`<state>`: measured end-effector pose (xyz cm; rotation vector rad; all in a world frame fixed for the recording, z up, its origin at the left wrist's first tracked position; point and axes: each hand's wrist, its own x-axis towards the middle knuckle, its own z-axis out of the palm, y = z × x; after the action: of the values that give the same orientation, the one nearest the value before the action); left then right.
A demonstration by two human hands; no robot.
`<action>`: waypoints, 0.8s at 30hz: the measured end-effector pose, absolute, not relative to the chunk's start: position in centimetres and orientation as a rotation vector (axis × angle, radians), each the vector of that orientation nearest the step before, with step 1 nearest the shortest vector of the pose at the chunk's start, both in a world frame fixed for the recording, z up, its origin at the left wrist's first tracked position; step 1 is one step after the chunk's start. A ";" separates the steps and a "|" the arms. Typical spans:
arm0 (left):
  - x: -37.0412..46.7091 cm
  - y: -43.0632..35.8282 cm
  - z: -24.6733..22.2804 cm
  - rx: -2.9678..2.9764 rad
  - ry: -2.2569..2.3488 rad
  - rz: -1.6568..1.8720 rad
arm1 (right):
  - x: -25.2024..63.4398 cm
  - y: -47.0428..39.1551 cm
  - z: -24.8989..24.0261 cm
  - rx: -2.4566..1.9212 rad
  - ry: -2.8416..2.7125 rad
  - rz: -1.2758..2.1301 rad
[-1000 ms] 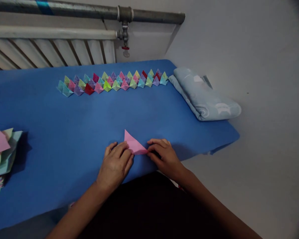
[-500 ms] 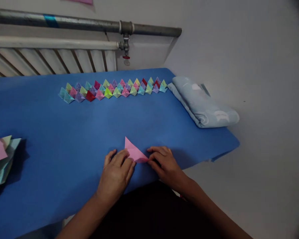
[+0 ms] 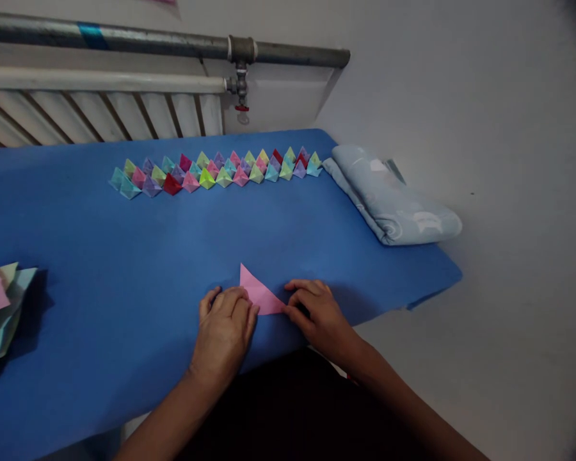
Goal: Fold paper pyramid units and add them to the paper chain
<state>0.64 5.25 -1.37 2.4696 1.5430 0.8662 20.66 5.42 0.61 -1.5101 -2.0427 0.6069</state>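
A pink sheet of origami paper (image 3: 260,298), folded into a triangle, lies on the blue table near its front edge. My left hand (image 3: 224,330) is closed over the paper's left part, its fingers curled and covering that corner. At the opposite end, my right hand (image 3: 315,312) pinches the right-hand tip between thumb and index finger, with the other fingers bent above it. One point of the triangle sticks up past my left fingertips, away from me.
Several folded paper boats (image 3: 206,178) in mixed colours stand in rows along the back of the blue table (image 3: 139,269). A folded light-blue cloth (image 3: 393,205) rests at the right. Loose coloured paper (image 3: 12,314) is piled at the left edge. Behind are a radiator (image 3: 110,115) and a pipe (image 3: 173,43).
The paper's lower edge, slightly raised before, now lies flatter. My left fingers have drawn closer together and shifted slightly left; the right hand keeps its pinch at the tip.
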 end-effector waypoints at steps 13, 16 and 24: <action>0.8 5.2 -1.3 2.525 1.619 0.865 | 20.3 5.5 0.7 -1.585 -2.004 0.634; 0.7 5.2 -1.2 2.527 1.651 0.852 | 20.3 5.5 0.7 -1.600 -1.986 0.637; 0.4 5.3 -1.3 2.553 1.724 0.783 | 20.9 5.5 0.7 -1.636 -2.004 0.621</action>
<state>0.36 5.29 -1.28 2.5534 1.7237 0.7835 20.94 5.47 0.75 -1.6364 -2.0043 0.6209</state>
